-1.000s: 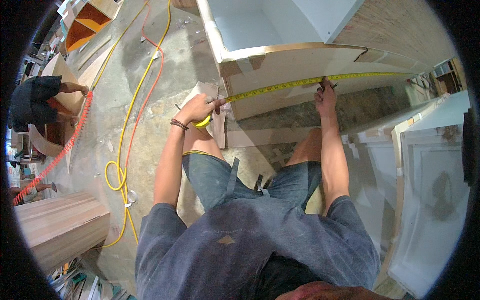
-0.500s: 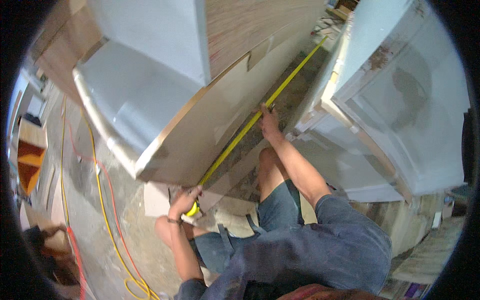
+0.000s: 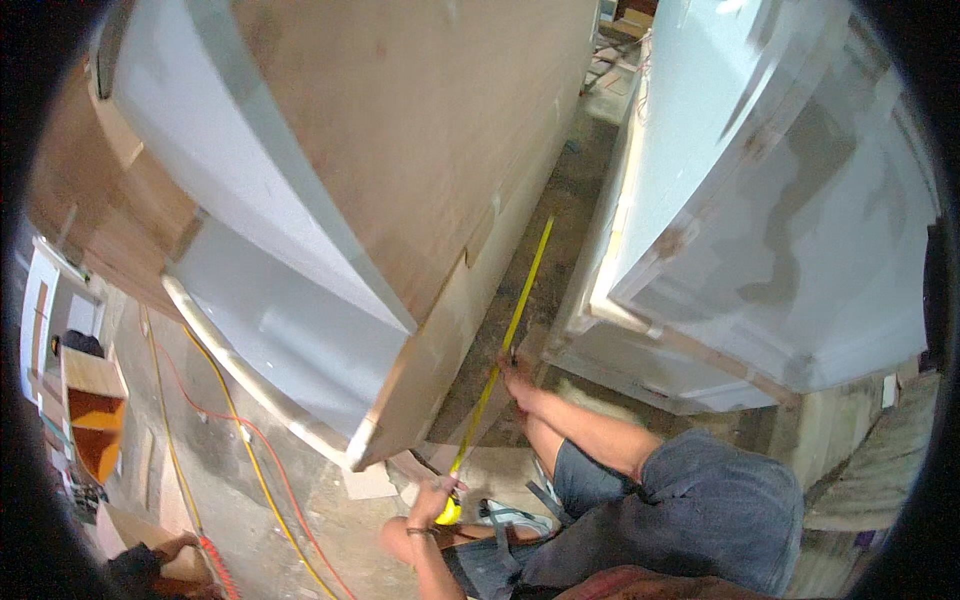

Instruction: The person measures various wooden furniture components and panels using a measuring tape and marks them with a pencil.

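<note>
A yellow tape runs from lower centre of the frame up toward the middle, stretched along the foot of a large plywood cabinet. The left hand is clenched on the tape's case at the bottom; the right hand pins the blade midway, fingers pressed down. The blade looks light, thin and springy, likely to kink or snap back if let go, so it is best held at the case and flat under a fingertip. The cabinet's open pale compartments at left appear empty. Yellow and red cables trail across the floor at lower left.
</note>
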Tool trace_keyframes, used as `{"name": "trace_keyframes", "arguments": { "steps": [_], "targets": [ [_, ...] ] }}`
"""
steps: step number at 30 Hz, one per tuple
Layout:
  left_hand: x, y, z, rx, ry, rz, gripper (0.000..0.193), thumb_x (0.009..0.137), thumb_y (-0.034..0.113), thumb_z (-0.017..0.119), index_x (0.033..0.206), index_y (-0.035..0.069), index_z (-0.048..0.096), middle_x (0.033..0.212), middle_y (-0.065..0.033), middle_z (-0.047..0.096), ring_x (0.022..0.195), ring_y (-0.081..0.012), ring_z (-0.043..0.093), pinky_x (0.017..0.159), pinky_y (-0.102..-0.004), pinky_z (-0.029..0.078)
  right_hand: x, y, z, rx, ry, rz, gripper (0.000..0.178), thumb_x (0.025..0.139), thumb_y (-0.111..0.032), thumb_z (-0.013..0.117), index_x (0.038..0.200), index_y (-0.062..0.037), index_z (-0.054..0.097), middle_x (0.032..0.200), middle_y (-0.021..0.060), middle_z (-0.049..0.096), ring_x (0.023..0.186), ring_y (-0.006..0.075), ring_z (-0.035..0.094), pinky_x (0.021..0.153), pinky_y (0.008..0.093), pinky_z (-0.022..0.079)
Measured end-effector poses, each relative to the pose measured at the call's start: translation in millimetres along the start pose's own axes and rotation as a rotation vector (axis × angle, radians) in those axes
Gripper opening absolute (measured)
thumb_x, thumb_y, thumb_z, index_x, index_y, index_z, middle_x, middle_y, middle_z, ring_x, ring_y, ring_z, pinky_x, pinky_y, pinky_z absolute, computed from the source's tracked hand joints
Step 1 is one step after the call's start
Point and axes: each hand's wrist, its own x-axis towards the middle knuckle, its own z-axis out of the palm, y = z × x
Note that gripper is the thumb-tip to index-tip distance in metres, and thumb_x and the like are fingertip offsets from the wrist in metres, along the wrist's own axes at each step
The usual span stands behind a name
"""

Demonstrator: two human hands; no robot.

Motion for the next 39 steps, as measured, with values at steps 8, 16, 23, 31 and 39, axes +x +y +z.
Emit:
{"name": "trace_keyframes", "arguments": {
  "steps": [8, 16, 23, 31, 39],
  "targets": [
    [-114.6, 61.4, 22.0, 0.029, -0.094, -0.153, 0.041, 0.100, 0.042, 0.053, 0.099, 0.010, 0.077, 0.087, -0.0037, 0.068, 0.078, -0.0162, 0.061, 0.073, -0.0301, 0.046, -199.2, -166.5, -98.8, -0.387, -0.508, 0.360, 0.061, 0.096, -0.052, 0.051, 0.130, -0.0021, 0.058, 0.115, 0.0239, 0.066, 0.112, 0.0392, 0.062, 0.094, 0.0446, 0.047],
    [-278.0, 225.9, 35.3, -0.146, -0.170, -0.280, 0.041, 0.101, 0.036, 0.050, 0.099, 0.005, 0.077, 0.096, -0.0059, 0.070, 0.081, -0.0154, 0.059, 0.075, -0.0326, 0.047, -307.9, -434.1, -279.1, -0.608, -0.623, -0.200, 0.052, 0.099, -0.053, 0.044, 0.094, -0.0079, 0.069, 0.095, 0.0212, 0.057, 0.094, 0.0387, 0.058, 0.083, 0.0488, 0.045],
    [-293.7, 292.1, 42.9, 0.083, -0.216, -0.142, 0.066, 0.091, 0.056, 0.061, 0.125, 0.000, 0.064, 0.119, -0.0126, 0.066, 0.106, -0.0219, 0.060, 0.095, -0.0339, 0.045, -341.6, -707.3, -406.6, 0.013, -0.626, -0.330, 0.024, 0.100, -0.026, 0.059, 0.102, -0.0041, 0.069, 0.090, 0.0046, 0.066, 0.083, 0.0107, 0.061, 0.073, 0.0277, 0.050],
    [-303.2, 529.7, 65.2, -0.205, -0.217, 0.316, 0.059, 0.097, 0.055, 0.054, 0.121, 0.002, 0.064, 0.076, 0.0025, 0.052, 0.069, -0.0107, 0.055, 0.062, -0.0250, 0.046, -236.9, -731.1, -494.2, -0.064, -0.090, -0.666, 0.019, 0.091, -0.019, 0.071, 0.098, -0.0023, 0.069, 0.086, 0.0007, 0.067, 0.076, 0.0088, 0.060, 0.073, 0.0253, 0.050],
    [-296.8, 702.1, 101.0, -0.250, -0.193, 0.444, 0.056, 0.098, 0.052, 0.054, 0.103, -0.003, 0.065, 0.072, -0.0018, 0.060, 0.063, -0.0109, 0.059, 0.056, -0.0263, 0.047, -191.6, -716.3, -472.4, -0.258, -0.081, -0.611, 0.032, 0.088, -0.033, 0.073, 0.087, -0.0010, 0.071, 0.076, 0.0045, 0.066, 0.069, 0.0098, 0.059, 0.061, 0.0281, 0.047]
  ]
}}
